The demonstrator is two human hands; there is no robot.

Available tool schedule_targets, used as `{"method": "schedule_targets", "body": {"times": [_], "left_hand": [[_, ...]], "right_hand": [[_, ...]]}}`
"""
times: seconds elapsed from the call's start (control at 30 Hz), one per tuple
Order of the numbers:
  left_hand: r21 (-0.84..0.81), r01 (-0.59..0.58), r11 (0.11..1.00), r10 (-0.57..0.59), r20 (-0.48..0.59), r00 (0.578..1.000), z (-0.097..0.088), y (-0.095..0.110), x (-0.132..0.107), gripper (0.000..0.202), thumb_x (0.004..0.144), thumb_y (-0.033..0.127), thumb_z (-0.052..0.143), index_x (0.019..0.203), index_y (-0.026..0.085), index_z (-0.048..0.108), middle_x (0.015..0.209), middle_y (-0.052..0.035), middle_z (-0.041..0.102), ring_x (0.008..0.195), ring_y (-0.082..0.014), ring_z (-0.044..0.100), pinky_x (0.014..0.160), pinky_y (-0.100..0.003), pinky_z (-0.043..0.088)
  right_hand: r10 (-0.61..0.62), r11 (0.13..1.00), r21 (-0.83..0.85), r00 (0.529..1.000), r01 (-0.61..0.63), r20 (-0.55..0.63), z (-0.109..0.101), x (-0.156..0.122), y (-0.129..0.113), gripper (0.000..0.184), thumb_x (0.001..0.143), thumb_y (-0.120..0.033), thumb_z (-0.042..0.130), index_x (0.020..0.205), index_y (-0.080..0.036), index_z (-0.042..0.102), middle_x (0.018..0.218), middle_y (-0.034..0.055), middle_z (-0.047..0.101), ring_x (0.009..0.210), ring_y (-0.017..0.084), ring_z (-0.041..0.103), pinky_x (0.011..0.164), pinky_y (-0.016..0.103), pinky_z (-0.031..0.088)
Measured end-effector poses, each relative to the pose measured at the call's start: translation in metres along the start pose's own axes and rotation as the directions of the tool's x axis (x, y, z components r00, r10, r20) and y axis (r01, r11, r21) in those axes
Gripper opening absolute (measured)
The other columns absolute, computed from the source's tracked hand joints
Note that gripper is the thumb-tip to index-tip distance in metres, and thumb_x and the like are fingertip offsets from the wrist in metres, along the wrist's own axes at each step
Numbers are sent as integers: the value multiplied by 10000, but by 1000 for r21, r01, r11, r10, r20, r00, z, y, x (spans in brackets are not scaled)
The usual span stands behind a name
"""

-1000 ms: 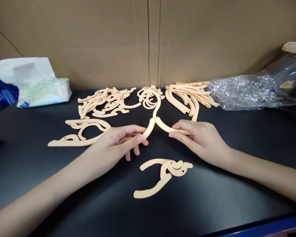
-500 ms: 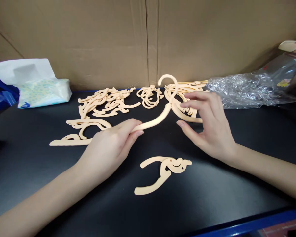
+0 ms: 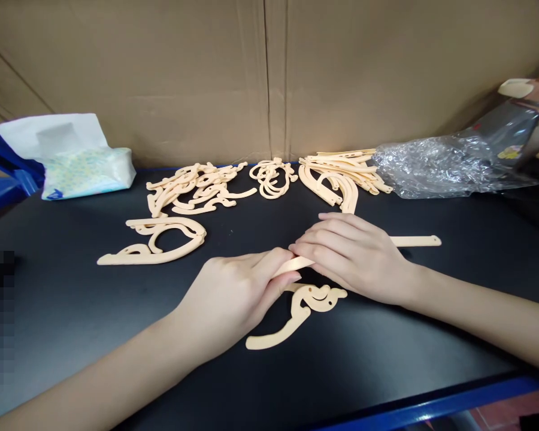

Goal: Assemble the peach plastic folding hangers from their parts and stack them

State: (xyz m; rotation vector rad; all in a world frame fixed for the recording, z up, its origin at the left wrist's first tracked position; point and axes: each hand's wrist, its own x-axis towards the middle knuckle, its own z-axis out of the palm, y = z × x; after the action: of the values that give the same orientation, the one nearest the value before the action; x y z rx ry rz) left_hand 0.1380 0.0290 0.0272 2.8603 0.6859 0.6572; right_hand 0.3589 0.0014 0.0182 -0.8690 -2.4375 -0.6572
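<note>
A cream plastic clothes hanger [image 3: 417,241] lies between my two hands. My left hand [image 3: 240,287] is closed around its left arm, thumb and fingers pinching it. My right hand [image 3: 357,257] lies over the hanger's middle with its fingers curled on it, so the hook and centre joint are hidden. The other arm sticks out to the right from under that hand, ending in a small hole. Just below both hands, a partly joined set of cream hanger parts [image 3: 276,336] rests on the table, its upper arm partly covered.
A folded hanger [image 3: 161,258] lies at left on the black table [image 3: 386,353]. Behind are piles of hanger pieces [image 3: 197,185], loose hooks [image 3: 273,179] and long arms [image 3: 348,170]. A tissue pack [image 3: 90,173] stands back left; clear plastic bag [image 3: 435,164] back right. Cardboard [image 3: 184,78] backs the table.
The hanger has come down and nearer, its hook now out of sight. My right hand, apart from it before with fingers spread, has closed over its middle. My left hand moved right with it.
</note>
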Motion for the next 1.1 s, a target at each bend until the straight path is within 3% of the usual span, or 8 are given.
{"method": "schedule_targets", "body": {"times": [0.33, 0.4, 0.53, 0.63, 0.73, 0.83, 1.0, 1.1], "left_hand": [[21, 93, 995, -94, 48, 994, 3, -3, 2, 219, 1005, 301, 429, 921, 184, 593, 692, 52, 607, 550, -104, 573, 475, -229, 357], [74, 126, 989, -127, 9, 992, 1, -6, 1, 203, 976, 355, 492, 1027, 181, 582, 814, 19, 638, 672, -138, 620, 535, -241, 409], [204, 164, 965, -139, -131, 982, -4, -11, 0, 472, 917, 457, 568, 1252, 135, 485, 1052, -78, 592, 927, -228, 595, 685, -308, 471], [161, 21, 987, -6, -94, 996, -7, -9, -2, 392, 935, 415, 558, 1219, 149, 505, 1034, -59, 592, 898, -203, 564, 721, -310, 466], [20, -159, 987, 158, 48, 986, -7, 0, -5, 448, 889, 468, 616, 1195, 152, 528, 1044, -56, 600, 905, -202, 553, 753, -316, 478], [-35, -188, 982, 191, 174, 966, -5, 9, -7, 558, 809, 529, 684, 1188, 143, 548, 1015, -63, 604, 879, -223, 570, 705, -341, 500], [-18, -116, 993, 117, 185, 976, -4, 11, -7, 261, 855, 241, 590, 1102, 159, 601, 887, -25, 605, 774, -198, 572, 594, -322, 475], [-19, -101, 995, 103, 178, 979, -5, 8, -9, 210, 876, 137, 497, 1044, 170, 618, 799, -5, 589, 697, -174, 550, 551, -299, 431]], "right_hand": [[74, 989, 128, 997, -78, 35, 4, 0, 2, 289, 1012, -278, 447, 959, -123, 684, 748, 39, 665, 699, 179, 547, 674, 319, 432], [105, 983, 147, 993, -112, 55, 5, -2, 4, 289, 1013, -282, 444, 976, -129, 687, 740, 37, 647, 691, 176, 521, 658, 312, 409], [207, 941, 242, 969, -236, 137, 8, -7, 12, 273, 1008, -309, 462, 1079, -149, 671, 767, 29, 634, 715, 164, 525, 689, 307, 385], [254, 888, 342, 947, -308, 195, 11, -9, 18, 262, 994, -298, 494, 1140, -154, 658, 787, 25, 622, 749, 166, 542, 723, 310, 380], [257, 856, 400, 941, -327, 219, 12, -10, 20, 259, 986, -282, 510, 1141, -141, 663, 802, 28, 620, 765, 171, 537, 726, 312, 376], [247, 855, 409, 944, -319, 219, 13, -11, 20, 254, 982, -282, 519, 1132, -145, 670, 798, 27, 621, 759, 172, 520, 720, 311, 368], [249, 857, 401, 941, -325, 230, 13, -10, 19, 252, 986, -306, 511, 1110, -162, 677, 795, 25, 615, 763, 173, 525, 721, 310, 365], [253, 858, 395, 939, -329, 232, 13, -9, 19, 251, 989, -310, 507, 1108, -169, 677, 797, 25, 615, 766, 172, 528, 725, 308, 367]]}}
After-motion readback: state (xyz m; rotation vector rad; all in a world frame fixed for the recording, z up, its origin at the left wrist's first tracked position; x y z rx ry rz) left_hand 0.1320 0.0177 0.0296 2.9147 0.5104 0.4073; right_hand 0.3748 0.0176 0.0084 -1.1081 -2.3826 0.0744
